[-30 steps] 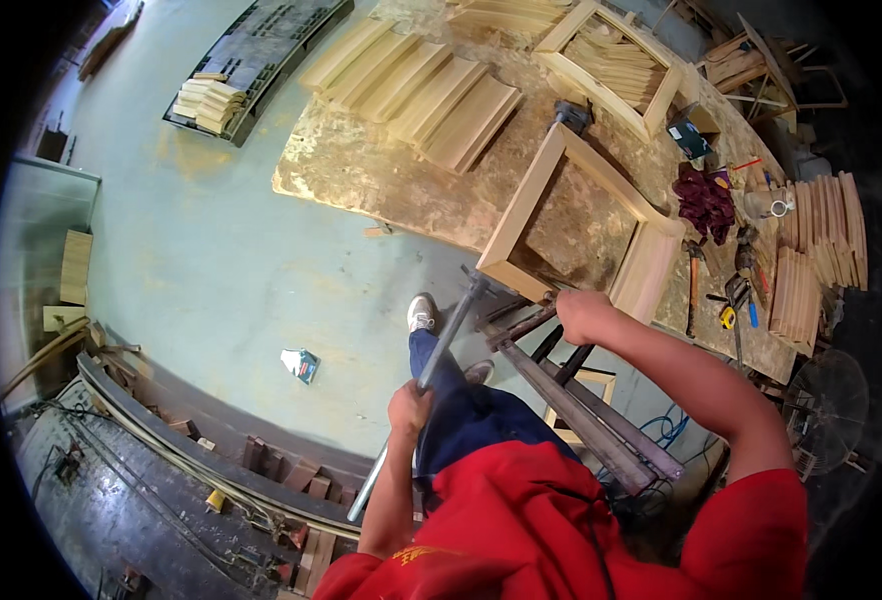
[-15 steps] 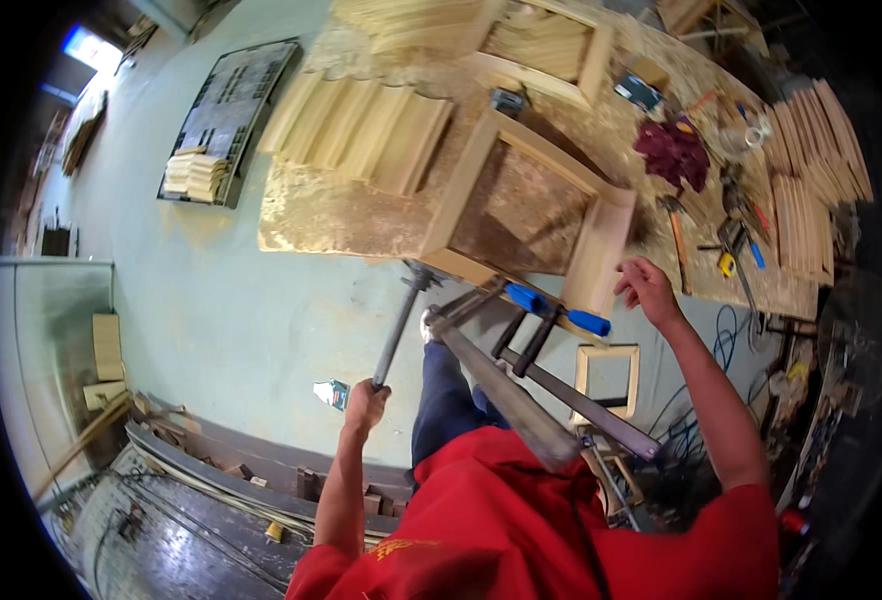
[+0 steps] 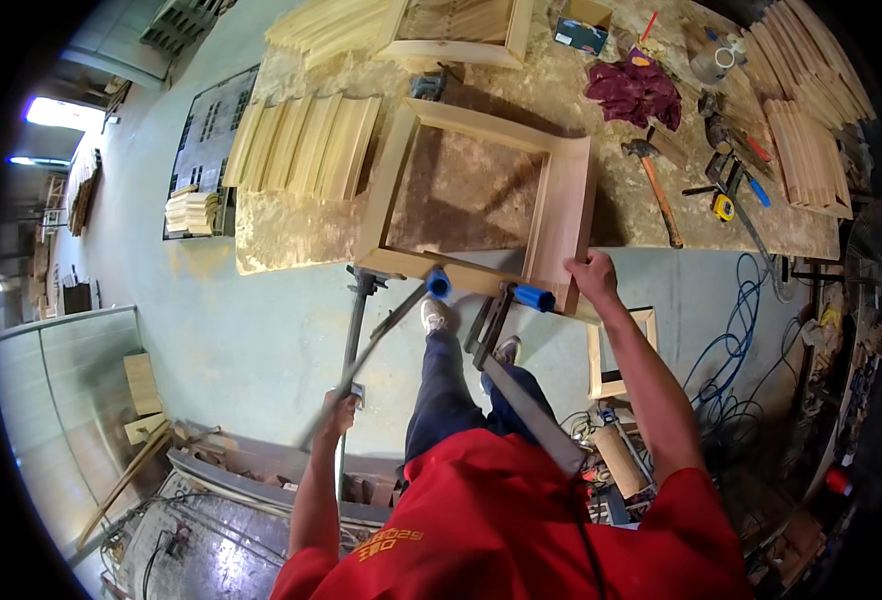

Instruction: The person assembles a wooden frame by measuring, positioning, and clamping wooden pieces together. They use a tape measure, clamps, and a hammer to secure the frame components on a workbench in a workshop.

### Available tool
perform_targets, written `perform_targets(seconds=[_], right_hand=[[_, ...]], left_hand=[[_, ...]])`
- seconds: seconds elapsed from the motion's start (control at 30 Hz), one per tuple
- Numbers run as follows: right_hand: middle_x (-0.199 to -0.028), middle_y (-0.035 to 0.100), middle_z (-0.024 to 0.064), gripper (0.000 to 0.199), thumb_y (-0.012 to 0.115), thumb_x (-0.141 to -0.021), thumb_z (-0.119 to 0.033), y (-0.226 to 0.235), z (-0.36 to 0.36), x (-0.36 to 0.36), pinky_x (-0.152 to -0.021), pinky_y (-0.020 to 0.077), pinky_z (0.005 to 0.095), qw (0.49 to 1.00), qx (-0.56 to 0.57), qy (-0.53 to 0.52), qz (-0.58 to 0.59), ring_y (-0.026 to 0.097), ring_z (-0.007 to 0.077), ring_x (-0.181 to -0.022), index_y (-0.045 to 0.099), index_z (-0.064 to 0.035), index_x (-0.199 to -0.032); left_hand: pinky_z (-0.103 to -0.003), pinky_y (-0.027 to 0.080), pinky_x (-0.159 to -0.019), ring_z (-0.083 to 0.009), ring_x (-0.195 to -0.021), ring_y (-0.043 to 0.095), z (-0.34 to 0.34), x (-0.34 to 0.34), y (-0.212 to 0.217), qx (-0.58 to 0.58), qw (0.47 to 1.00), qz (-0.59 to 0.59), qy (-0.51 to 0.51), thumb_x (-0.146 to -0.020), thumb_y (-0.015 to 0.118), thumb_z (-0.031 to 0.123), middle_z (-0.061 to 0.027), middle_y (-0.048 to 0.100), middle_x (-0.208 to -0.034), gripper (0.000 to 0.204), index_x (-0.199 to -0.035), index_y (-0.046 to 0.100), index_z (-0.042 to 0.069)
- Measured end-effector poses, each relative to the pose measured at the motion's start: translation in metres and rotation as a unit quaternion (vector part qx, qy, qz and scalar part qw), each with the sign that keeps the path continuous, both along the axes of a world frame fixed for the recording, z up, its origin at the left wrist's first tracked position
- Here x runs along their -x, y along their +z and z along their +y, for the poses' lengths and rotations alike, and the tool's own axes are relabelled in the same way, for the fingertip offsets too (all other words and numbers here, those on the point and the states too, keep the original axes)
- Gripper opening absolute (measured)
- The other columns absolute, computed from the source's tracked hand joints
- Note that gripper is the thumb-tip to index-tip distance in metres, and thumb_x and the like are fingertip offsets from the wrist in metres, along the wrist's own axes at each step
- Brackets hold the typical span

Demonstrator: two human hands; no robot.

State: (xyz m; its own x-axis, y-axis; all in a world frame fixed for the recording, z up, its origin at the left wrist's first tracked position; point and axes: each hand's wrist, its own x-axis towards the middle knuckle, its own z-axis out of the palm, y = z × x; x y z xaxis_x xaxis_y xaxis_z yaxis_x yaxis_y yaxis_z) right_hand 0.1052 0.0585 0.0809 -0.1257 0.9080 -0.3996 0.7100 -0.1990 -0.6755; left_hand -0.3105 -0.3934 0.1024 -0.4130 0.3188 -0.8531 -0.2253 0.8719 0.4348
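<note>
A square wooden frame (image 3: 391, 190) with one wide, curved side board (image 3: 561, 210) lies on the worktable's near edge. At that board's near right end, my right hand (image 3: 593, 276) has its fingers closed on the edge. Lower left, my left hand (image 3: 337, 412) is closed round the long metal bar of a bar clamp (image 3: 353, 330) at the frame's near left corner. Two clamps with blue handles, a left clamp (image 3: 439, 283) and a right clamp (image 3: 534, 298), are on the frame's near rail, their bars sticking out toward me.
The worktable (image 3: 301, 235) carries grooved wood strips (image 3: 306, 145), another wooden frame (image 3: 451, 50), a dark red cloth (image 3: 633, 92), a hammer (image 3: 658, 190) and a yellow tape measure (image 3: 724, 208). On the floor are a small frame (image 3: 596, 360) and blue hose (image 3: 726, 350).
My right hand has come from beside the frame onto its side board. My left hand has shifted slightly left and down. One clamp's bar has swung left, toward my left hand.
</note>
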Motion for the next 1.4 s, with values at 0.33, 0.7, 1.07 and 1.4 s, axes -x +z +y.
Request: perform_targets(seconds=[0.33,0.7,1.07,1.4], right_hand=[[-0.073,0.073,0.0149,0.032,0.074,-0.071,-0.034,0.104,0.035,0.021,-0.070,0.0562,0.0415,0.994,-0.046,0.055,-0.083,0.072,0.0304,-0.072,0.071,-0.0027,-0.076],[-0.079,0.074,0.0141,0.029,0.074,-0.071,-0.034,0.069,0.107,-0.018,-0.071,0.0557,0.0414,0.989,-0.040,0.049,-0.133,0.072,0.0312,-0.075,0.075,-0.0058,-0.079],[-0.072,0.071,0.0167,0.027,0.075,-0.071,-0.028,0.069,0.175,-0.017,-0.065,0.0536,0.0419,0.976,-0.142,0.149,-0.073,0.071,0.0321,-0.069,0.074,-0.0013,-0.076],[-0.076,0.073,0.0186,0.039,0.077,-0.071,-0.037,0.098,0.205,0.006,-0.066,0.0530,0.0404,0.980,-0.107,0.168,0.017,0.071,0.0308,-0.069,0.076,-0.0008,-0.084]], left_hand=[[-0.031,0.036,-0.042,-0.0108,-0.044,0.045,0.006,-0.042,-0.040,-0.017,0.999,0.047,0.003,-0.082,0.069,0.011,0.0028,0.047,-0.057,0.017,-0.074,0.055,0.008],[-0.035,0.041,-0.044,-0.0161,-0.044,0.052,0.056,-0.159,-0.082,-0.016,1.000,0.005,0.010,-0.083,0.067,0.021,-0.0030,0.052,-0.053,0.025,-0.068,0.058,0.003],[-0.041,0.046,-0.056,-0.0217,-0.057,0.058,0.101,-0.192,-0.080,0.007,0.998,0.046,0.039,-0.080,0.070,0.026,-0.0078,0.055,-0.057,0.032,-0.071,0.059,-0.002],[-0.042,0.050,-0.056,-0.0247,-0.055,0.062,0.106,-0.192,-0.081,0.014,0.990,0.135,0.032,-0.081,0.068,0.025,-0.0136,0.059,-0.059,0.029,-0.073,0.063,-0.003]])
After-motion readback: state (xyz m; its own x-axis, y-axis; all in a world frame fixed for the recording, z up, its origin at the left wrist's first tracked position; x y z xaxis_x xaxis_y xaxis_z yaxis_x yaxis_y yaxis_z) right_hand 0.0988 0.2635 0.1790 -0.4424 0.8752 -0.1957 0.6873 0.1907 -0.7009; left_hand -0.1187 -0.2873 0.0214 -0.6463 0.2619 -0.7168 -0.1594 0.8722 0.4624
